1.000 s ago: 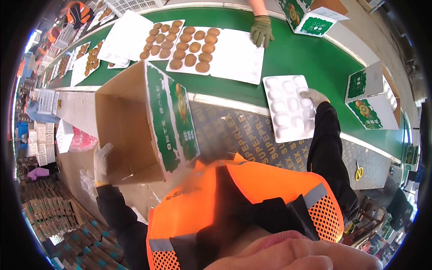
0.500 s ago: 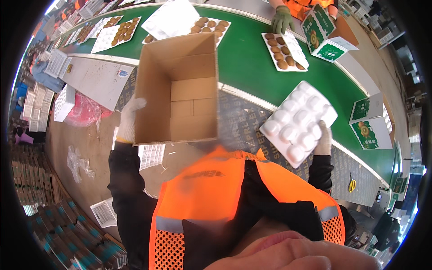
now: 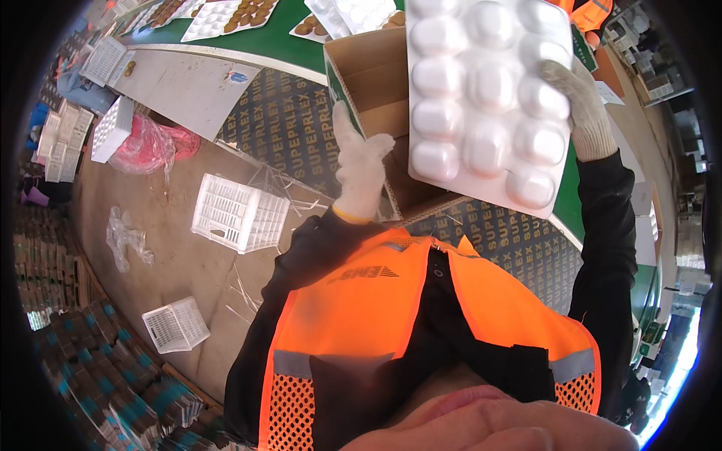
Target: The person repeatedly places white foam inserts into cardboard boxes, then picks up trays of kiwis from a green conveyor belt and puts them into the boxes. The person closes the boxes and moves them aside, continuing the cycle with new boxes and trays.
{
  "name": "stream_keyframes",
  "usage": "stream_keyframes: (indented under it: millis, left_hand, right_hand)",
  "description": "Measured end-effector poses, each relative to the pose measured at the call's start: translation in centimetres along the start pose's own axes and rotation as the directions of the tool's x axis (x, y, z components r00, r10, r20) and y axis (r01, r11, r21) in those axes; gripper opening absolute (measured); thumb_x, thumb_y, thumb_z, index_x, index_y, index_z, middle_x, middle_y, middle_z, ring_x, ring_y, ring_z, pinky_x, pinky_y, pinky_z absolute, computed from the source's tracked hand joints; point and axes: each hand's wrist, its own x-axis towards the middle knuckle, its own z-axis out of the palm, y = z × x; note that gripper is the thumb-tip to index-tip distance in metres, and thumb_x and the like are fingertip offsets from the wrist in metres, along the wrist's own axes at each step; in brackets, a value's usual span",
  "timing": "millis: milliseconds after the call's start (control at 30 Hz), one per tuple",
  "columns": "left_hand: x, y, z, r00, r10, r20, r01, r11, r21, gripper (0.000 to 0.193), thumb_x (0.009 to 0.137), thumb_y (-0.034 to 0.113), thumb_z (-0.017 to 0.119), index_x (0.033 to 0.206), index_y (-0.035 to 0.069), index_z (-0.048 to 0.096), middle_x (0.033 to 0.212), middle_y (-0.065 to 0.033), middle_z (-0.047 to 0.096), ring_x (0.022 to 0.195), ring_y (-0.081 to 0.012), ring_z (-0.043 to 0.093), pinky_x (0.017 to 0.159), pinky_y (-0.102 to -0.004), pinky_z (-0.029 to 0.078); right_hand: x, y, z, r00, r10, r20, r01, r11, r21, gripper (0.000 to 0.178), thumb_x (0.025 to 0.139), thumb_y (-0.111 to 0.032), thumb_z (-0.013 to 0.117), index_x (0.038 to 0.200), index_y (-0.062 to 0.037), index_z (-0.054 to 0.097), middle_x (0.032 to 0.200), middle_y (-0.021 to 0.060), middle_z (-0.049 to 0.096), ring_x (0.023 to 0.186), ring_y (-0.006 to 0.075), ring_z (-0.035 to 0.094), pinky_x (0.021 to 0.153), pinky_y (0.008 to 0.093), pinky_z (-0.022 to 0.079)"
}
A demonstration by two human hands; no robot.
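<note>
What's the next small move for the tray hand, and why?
Perhaps shift the white tray left over the cardboard box: the right hand holds the tray's right edge, the tray hides the opening's right part in this view, and the left hand is against the box's left side.

At upper right, smooth, glossy plastic is being shown by the moulded tray point(image 3: 489, 94); at upper centre, matt cardboard by the box point(image 3: 380, 98). Knitted, matt cloth is being displayed by the gloves point(image 3: 361, 169).
</note>
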Motion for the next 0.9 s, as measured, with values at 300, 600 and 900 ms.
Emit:
stream_keyframes:
  millis: [300,600,900]
  left_hand:
    - [-0.3,-0.9,1.5,0.996,0.088,0.017,-0.088,0.996,-0.033,0.092,0.081,0.006,0.060,0.160,-0.001,0.014,0.157,-0.0211,0.031,0.139,-0.0292,0.040,0.113,-0.0356,0.036]
    - [-0.2,0.2,1.0,0.984,0.164,0.067,-0.167,0.985,0.044,0.097,0.081,0.012,0.065,0.159,-0.007,0.012,0.165,-0.0282,0.014,0.156,-0.0413,0.009,0.126,-0.0432,0.010]
    - [0.5,-2.2,2.0,0.956,0.282,0.076,-0.279,0.959,-0.047,0.098,0.079,0.011,0.068,0.160,-0.004,0.014,0.159,-0.0260,0.027,0.150,-0.0389,0.024,0.123,-0.0427,0.019]
  right_hand:
    - [6.3,3.6,13.7,0.885,0.327,0.333,-0.179,0.897,-0.405,0.037,0.090,-0.024,0.075,0.114,0.0025,0.067,0.098,0.0063,0.070,0.088,0.0129,0.064,0.076,0.0288,0.052]
    - [9.9,18.0,16.0,0.777,0.587,0.226,-0.166,0.539,-0.826,0.063,0.084,-0.038,0.083,0.124,0.0050,0.060,0.118,0.0221,0.069,0.108,0.0304,0.068,0.094,0.0408,0.052]
    - [7.7,9.2,19.5,0.868,0.171,0.467,0.470,0.023,-0.882,0.039,0.091,-0.025,0.064,0.124,-0.0040,0.064,0.139,0.0190,0.058,0.129,0.0343,0.058,0.102,0.0447,0.049]
